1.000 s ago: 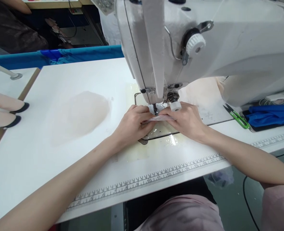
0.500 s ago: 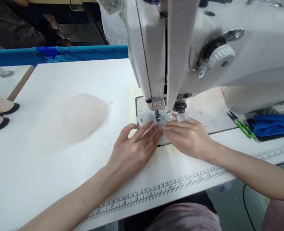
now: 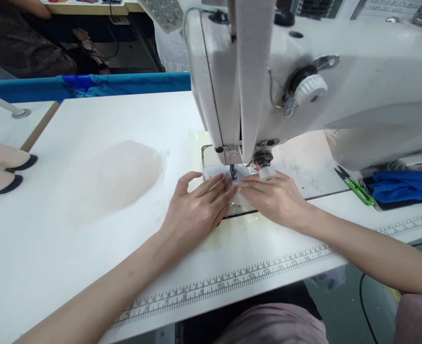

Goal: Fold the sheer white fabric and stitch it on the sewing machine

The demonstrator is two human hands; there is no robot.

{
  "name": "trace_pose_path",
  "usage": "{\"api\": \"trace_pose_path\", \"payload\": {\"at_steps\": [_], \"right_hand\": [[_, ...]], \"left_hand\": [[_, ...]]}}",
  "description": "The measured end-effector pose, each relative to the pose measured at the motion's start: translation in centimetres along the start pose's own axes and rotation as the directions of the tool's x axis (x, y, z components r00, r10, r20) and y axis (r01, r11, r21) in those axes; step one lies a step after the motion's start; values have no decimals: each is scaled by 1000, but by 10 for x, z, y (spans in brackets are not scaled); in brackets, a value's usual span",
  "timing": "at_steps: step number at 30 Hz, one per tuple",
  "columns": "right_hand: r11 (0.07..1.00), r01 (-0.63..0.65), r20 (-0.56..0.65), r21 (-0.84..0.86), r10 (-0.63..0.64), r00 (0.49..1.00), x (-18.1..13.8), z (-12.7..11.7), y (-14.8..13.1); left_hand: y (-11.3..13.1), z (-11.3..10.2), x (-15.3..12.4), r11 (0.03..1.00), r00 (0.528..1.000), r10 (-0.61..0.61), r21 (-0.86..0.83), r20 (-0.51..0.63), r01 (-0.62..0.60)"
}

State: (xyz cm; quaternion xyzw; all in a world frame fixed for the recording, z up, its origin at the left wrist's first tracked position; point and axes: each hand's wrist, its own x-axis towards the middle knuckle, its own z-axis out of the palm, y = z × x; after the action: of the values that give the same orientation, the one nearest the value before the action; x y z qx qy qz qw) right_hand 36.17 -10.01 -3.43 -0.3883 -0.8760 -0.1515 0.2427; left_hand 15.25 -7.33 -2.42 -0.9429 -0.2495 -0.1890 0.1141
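Observation:
My left hand (image 3: 196, 210) lies flat on the sewing table, fingers spread, its fingertips pressing a small pale fabric piece (image 3: 221, 173) at the presser foot (image 3: 233, 176) of the white sewing machine (image 3: 304, 81). From the other side my right hand (image 3: 273, 196) presses the same piece flat, fingertips meeting the left ones just below the needle. A white thimble-like cap (image 3: 267, 173) sits on one right finger. Most of the fabric is hidden under the fingers.
A pale pink fabric pile (image 3: 118, 177) lies left of my hands on the white table (image 3: 71, 248), with a printed ruler (image 3: 232, 279) along the front edge. Green thread snips (image 3: 354, 185) and blue cloth (image 3: 404, 184) lie at right. Two beige pieces with black tips (image 3: 6, 167) rest far left.
Both hands went from pinching the piece with curled fingers to lying flat with fingers stretched out on it. The view shifted slightly.

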Motion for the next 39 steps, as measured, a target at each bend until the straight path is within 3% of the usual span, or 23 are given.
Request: {"api": "trace_pose_path", "payload": {"at_steps": [4, 9, 22, 29, 34, 39], "right_hand": [[999, 10, 11, -42, -10, 1000, 1, 1, 2], [999, 33, 1, -28, -33, 999, -2, 1, 2], [999, 35, 38, -32, -33, 999, -2, 2, 2], [995, 39, 100, -95, -30, 995, 0, 2, 3], [993, 39, 103, -111, -27, 994, 1, 2, 3], [997, 14, 84, -81, -8, 996, 2, 4, 5]], "left_hand": [[-2, 2, 2, 1000, 1000, 9, 28, 14, -9], [-1, 2, 1, 996, 997, 61, 68, -52, -57], [-4, 6, 1, 997, 997, -18, -73, -69, 13], [-8, 9, 3, 997, 998, -14, -71, -61, 10], [-10, 9, 5, 985, 997, -72, -160, -34, 65], [-10, 9, 6, 986, 996, -87, -148, -25, 82]]}}
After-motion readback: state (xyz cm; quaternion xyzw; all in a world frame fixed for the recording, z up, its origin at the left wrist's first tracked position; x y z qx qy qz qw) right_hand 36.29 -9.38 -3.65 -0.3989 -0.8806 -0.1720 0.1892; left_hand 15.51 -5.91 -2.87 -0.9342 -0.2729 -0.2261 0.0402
